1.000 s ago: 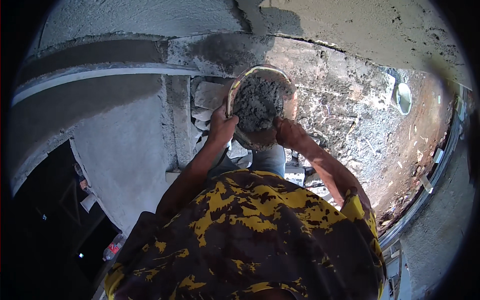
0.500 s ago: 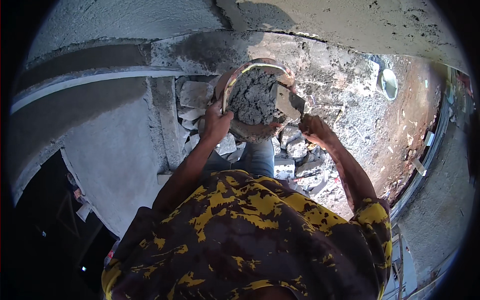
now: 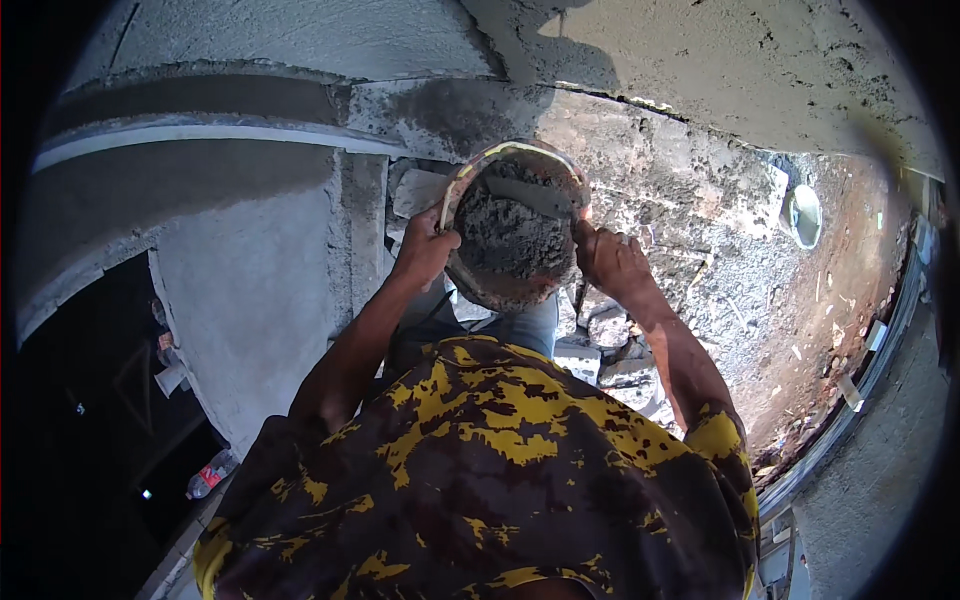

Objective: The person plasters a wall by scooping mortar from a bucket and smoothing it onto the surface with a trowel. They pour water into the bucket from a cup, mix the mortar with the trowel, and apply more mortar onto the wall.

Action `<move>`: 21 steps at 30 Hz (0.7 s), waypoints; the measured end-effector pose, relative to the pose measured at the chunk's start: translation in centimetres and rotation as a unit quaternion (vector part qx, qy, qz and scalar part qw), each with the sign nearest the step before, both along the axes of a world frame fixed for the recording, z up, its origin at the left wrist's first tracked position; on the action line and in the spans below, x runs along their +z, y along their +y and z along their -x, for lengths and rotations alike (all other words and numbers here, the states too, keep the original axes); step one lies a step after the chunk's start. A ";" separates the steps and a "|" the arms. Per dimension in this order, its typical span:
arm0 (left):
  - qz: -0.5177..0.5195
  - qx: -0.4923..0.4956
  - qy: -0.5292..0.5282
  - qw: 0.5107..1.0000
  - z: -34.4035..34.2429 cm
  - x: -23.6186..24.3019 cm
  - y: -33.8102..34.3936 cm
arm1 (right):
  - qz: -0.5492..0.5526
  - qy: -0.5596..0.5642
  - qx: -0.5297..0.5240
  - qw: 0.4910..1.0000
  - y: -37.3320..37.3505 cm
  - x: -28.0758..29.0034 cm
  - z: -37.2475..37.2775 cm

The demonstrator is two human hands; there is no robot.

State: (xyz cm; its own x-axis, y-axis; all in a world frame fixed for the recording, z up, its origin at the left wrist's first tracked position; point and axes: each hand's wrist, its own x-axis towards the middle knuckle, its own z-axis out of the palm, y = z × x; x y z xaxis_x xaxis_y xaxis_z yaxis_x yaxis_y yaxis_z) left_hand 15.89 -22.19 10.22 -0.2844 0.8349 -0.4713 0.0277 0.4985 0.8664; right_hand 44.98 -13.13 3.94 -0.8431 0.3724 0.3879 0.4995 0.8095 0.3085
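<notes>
In front of my body is a round bucket with a worn, light-streaked rim, tilted so its mouth faces me. Grey wet mortar fills the lower part. My left hand is closed round the bucket's left rim, thumb toward the inside. At the right rim, my right hand is closed on the handle of a trowel, most of the handle hidden by the fingers. The trowel's flat blade reaches into the bucket, lying across the upper side of the mortar. Whether the right fingers also touch the rim, I cannot tell.
Broken stones and rubble lie under the bucket around my legs. A rough plastered wall runs along the far side. To the right stands a pale container. A plastic bottle lies at the lower left, beside a dark opening.
The trowel has moved from above the bucket's right rim into the bucket, its blade now across the mortar. My right hand has come in closer to the rim. The left hand keeps its hold.
</notes>
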 end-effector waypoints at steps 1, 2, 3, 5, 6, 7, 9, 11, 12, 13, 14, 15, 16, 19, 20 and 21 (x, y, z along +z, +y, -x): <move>0.025 -0.006 0.008 1.000 -0.7 1.0 -0.5 | -0.117 -0.007 -0.025 0.993 0.5 -1.3 0.2; 0.049 -0.012 0.017 0.999 -1.4 1.6 -1.0 | -0.219 -0.095 -0.031 0.971 1.0 -2.3 -0.3; 0.003 0.001 -0.020 1.000 -2.4 1.8 -1.0 | -0.108 -0.032 0.007 0.994 -0.8 -2.8 0.3; 0.014 -0.008 -0.008 1.000 -3.5 2.1 -0.4 | -0.184 -0.021 -0.029 0.982 -5.0 -6.2 2.6; 0.029 0.002 0.006 1.000 -3.0 1.7 0.1 | -0.094 0.025 0.008 0.995 -5.5 -4.6 2.3; -0.022 0.019 -0.037 0.999 -2.7 0.5 -0.8 | -0.081 0.030 0.034 0.996 -5.6 -2.7 2.1; 0.019 -0.019 -0.021 0.999 -2.1 -0.4 -3.5 | 0.070 -0.052 0.102 0.991 -5.3 -1.3 2.0; -0.048 -0.021 -0.018 0.998 -2.4 -1.2 -1.7 | 0.598 -0.070 -0.043 0.797 -4.3 1.6 4.0; -0.038 -0.037 -0.024 0.998 -2.4 -0.9 -2.4 | 0.861 0.013 -0.199 0.467 -6.1 3.5 4.4; -0.037 -0.051 -0.014 0.998 -2.7 0.1 -2.2 | 0.813 -0.054 -0.180 0.550 -5.8 3.3 3.3; -0.036 -0.067 -0.004 0.997 -2.8 0.5 -2.4 | 0.845 -0.003 -0.156 0.511 -7.1 0.5 0.0; -0.040 -0.076 -0.017 0.996 -2.8 0.3 -2.7 | 0.871 0.043 -0.127 0.473 -7.6 -1.9 -3.3; -0.035 -0.079 -0.019 0.996 -2.7 0.1 -3.7 | 0.820 0.056 -0.219 0.525 -8.1 0.6 -5.0; -0.078 -0.107 -0.002 0.991 -2.7 -0.6 -3.8 | 0.699 0.057 -0.230 0.674 -9.6 0.1 -7.8; -0.061 -0.134 -0.017 0.989 -2.2 -1.1 -4.0 | 0.689 0.043 -0.269 0.671 -10.6 -1.0 -7.1; -0.040 -0.177 -0.035 0.983 -2.3 -1.0 -4.2 | 0.598 0.033 -0.160 0.785 -13.6 -7.3 -6.3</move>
